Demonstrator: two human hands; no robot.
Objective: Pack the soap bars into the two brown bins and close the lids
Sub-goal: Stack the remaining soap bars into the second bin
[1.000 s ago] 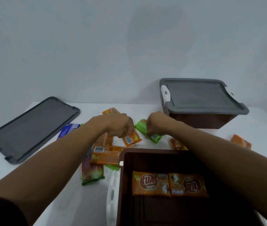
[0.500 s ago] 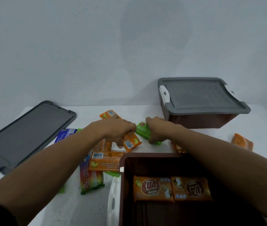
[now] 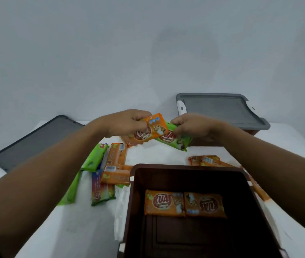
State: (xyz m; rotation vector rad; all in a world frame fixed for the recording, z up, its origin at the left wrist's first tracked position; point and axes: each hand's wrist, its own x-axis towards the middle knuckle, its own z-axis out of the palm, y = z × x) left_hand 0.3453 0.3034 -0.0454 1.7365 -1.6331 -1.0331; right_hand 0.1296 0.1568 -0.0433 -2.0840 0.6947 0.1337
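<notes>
Centre frame, above the surface (image 3: 157, 155) | left hand (image 3: 129, 123) grips orange soap bar (image 3: 148, 134); right hand (image 3: 192, 127) grips green soap bar (image 3: 175, 142) | open brown bin (image 3: 185, 167) lower centre (two orange bars (image 3: 164, 203) inside) | best: lay both flat beside those, edges square.

Plain pale grey wall (image 3: 92, 53), faint darker smudge on the wall (image 3: 185, 53) upper middle, white table (image 3: 153, 155) pushed against the wall, soft even light, no hard shadows
</notes>
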